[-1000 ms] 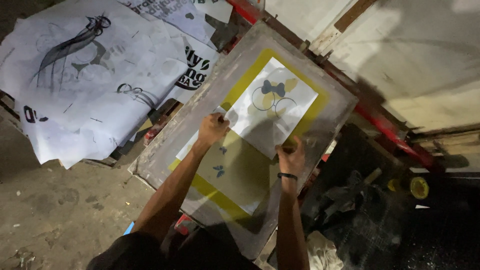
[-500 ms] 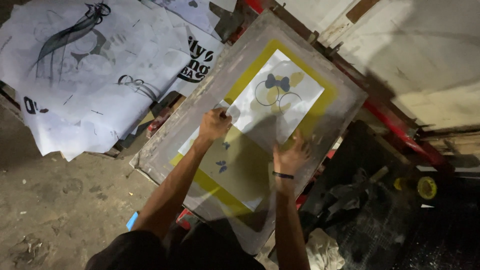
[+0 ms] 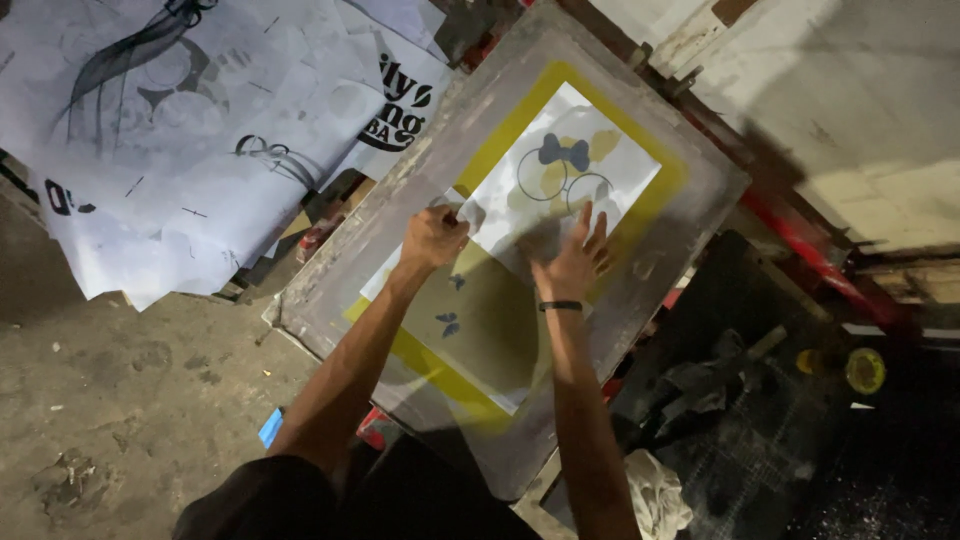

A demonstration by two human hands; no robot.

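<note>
- printed paper sheets (image 3: 180,130) lie in a loose overlapping pile at the far left, drooping over an edge above the concrete floor (image 3: 110,400); none of the hands touch them.
- the screen frame (image 3: 380,250) sits tilted in the middle of the scene, a grey border around yellow mesh (image 3: 520,120); it looks stiff and fairly heavy, something to lift by its border, never by the mesh.
- the left hand (image 3: 432,238) is closed, fingertips pinched together on the left edge of the white sheet (image 3: 590,185).
- that white sheet lies flat on the mesh, toward the frame's far end, printed with a bow and two rings; it looks thin, light and floppy, easy to crease or tear, so i judge edges and corners the safest hold, with a flat palm to steady it.
- the right hand (image 3: 572,262) is open, fingers spread and pressed flat on the sheet's near right part, a dark band on the wrist.
- a red bar (image 3: 800,240) runs past the frame's right side, and a crumpled rag (image 3: 655,495) lies near the bottom.
</note>
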